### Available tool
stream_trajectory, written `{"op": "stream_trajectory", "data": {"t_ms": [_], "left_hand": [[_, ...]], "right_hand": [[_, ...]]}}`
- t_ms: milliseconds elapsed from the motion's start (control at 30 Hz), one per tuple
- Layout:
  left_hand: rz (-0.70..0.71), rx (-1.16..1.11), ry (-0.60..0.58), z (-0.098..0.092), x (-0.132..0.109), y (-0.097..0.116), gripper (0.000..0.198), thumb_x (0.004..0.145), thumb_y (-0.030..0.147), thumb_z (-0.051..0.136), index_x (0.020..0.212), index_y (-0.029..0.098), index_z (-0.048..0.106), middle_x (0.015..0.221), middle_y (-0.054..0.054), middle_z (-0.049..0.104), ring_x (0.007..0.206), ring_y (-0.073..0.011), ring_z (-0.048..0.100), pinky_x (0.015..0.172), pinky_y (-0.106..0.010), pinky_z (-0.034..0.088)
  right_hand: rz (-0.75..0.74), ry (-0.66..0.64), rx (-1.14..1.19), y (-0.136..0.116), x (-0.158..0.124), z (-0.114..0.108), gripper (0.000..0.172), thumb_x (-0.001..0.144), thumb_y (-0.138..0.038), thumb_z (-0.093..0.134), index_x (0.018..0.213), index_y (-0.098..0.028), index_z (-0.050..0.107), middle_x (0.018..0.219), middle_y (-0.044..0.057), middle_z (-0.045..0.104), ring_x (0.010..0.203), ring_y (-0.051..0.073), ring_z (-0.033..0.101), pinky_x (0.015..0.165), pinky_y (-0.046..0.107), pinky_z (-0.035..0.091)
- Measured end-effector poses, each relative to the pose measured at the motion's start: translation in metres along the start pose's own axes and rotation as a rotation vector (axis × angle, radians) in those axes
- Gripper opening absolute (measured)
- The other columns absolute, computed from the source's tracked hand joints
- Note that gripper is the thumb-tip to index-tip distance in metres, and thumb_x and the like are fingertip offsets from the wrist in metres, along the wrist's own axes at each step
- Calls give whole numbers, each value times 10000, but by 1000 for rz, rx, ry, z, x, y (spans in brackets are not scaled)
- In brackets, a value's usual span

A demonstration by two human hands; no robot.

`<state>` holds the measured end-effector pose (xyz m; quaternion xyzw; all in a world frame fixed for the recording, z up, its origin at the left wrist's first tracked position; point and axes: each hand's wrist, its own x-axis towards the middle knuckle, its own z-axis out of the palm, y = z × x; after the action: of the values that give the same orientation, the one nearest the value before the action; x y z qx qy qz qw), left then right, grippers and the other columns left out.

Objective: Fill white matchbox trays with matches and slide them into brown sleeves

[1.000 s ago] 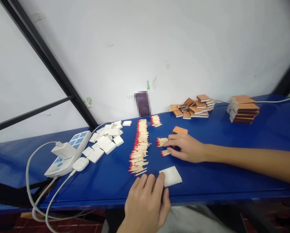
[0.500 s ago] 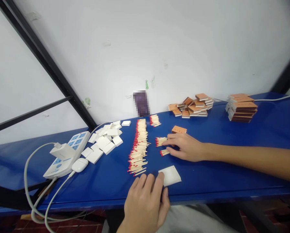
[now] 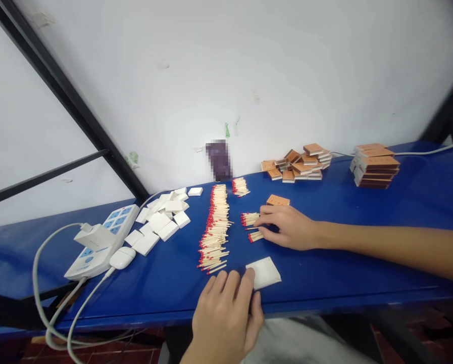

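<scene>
My left hand (image 3: 226,316) rests at the near edge of the blue table (image 3: 362,283), fingers stretched flat, fingertips touching a white matchbox tray (image 3: 263,272). My right hand (image 3: 289,226) lies palm down further out, fingers curled over a small bunch of red-tipped matches (image 3: 250,219) and a second small bunch (image 3: 255,236). An orange matchbox sleeve (image 3: 278,200) sits just behind that hand. A long row of matches (image 3: 215,227) runs to its left.
A heap of white trays (image 3: 161,220) lies left of the matches, beside a power strip (image 3: 103,240) with a plug and cables. Orange matchboxes are piled (image 3: 298,164) and stacked (image 3: 373,165) at the back right. Another small match bunch (image 3: 240,186) lies near the wall.
The view has drifted slightly; both hands stay in the same places on the table, the right still over the small match bunches.
</scene>
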<state>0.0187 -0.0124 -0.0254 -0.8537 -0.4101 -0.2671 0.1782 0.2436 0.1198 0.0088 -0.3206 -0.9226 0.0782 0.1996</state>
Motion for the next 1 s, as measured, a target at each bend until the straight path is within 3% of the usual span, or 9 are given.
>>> {"op": "stream_trajectory", "data": {"t_ms": [200,400,700,1000], "left_hand": [[11,-3,-5,-1,0,0,287,961,206,441,1194,130,589,822,-66,611,705,-238,544,623,-355,440],[7,-1,-6,-1,0,0,286,957,201,438,1190,131,588,823,-66,613,701,-241,545,611,-362,449],[7,2,1,0,0,0,314,960,204,439,1234,122,569,835,-72,628,700,-237,547,629,-352,436],[3,6,1,0,-1,0,312,964,210,435,1230,125,575,841,-74,629,709,-239,553,636,-355,441]], "right_hand": [[16,-3,10,-1,0,0,293,963,-276,449,1011,-184,723,871,56,595,746,174,549,686,311,387],[-32,25,26,1,0,0,281,959,-253,449,903,-167,711,824,57,584,725,167,541,705,307,403],[-39,40,46,1,0,1,271,954,-250,461,905,-166,713,821,63,604,728,172,564,698,303,416],[-37,54,11,2,0,2,272,955,-249,464,1012,-172,719,846,63,615,748,177,567,705,302,408]]}}
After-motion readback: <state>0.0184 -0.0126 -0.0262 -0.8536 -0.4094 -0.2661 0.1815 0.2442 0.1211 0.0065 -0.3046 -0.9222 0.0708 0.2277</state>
